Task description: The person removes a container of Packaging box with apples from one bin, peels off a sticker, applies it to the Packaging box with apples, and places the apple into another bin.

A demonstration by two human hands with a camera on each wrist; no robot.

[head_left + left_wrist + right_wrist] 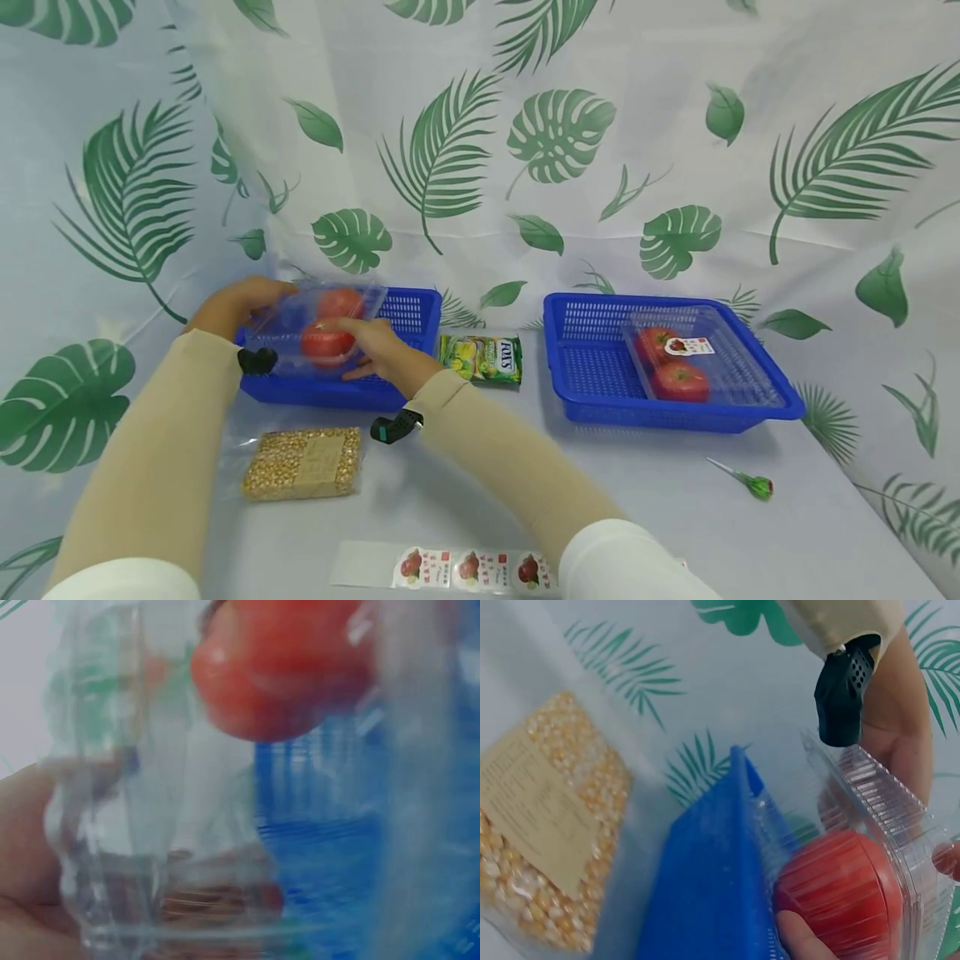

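Both hands hold a clear plastic clamshell box (283,335) with two red tomatoes (327,343) inside, tilted over the left blue basket (330,395). My left hand (243,302) grips the box's left end, its fingers partly hidden behind the plastic. My right hand (386,354) grips the right end beside the tomatoes. In the right wrist view, its thumb (802,937) lies by a tomato (844,892) and a fingertip (946,859) shows across the box. The left wrist view is blurred, with a tomato (277,675) seen through the plastic.
The right blue basket (592,358) holds another tomato box (720,358) with a label. Between the baskets lies a green candy bag (482,358). A bag of corn kernels (300,463), a strip of stickers (468,569) and a flower (757,486) lie nearer.
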